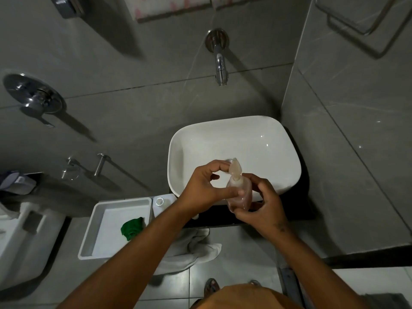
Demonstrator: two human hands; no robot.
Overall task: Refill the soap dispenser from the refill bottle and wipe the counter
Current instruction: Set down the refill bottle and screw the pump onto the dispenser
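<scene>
At the far left, on the wall, there is a chrome mixer handle (33, 97). Lower, a white tray (98, 230) stands beside the basin, and a crumpled green cloth (132, 228) lies inside it, in the right near corner. Just right of the tray stands a white refill bottle (163, 204) with its round mouth showing on top; the left forearm hides its lower part. Under it a white towel (196, 248) hangs down toward the tiled floor.

The left hand (205, 188) reaches over the near edge of the white sink (234, 139). Its grip is half closed: the fingertips touch the pump head at the top, and the thumb lies flat on the side of the soap dispenser (239, 192). The dispenser is a clear bottle with pinkish liquid, tilted a little, held over the front rim of the sink and the dark counter (298, 212). The right hand (264, 204) wraps the body of the dispenser from the right side and from below, fingers closed around it.

Above the sink, a chrome tap (219, 61) comes out of the grey wall.
</scene>
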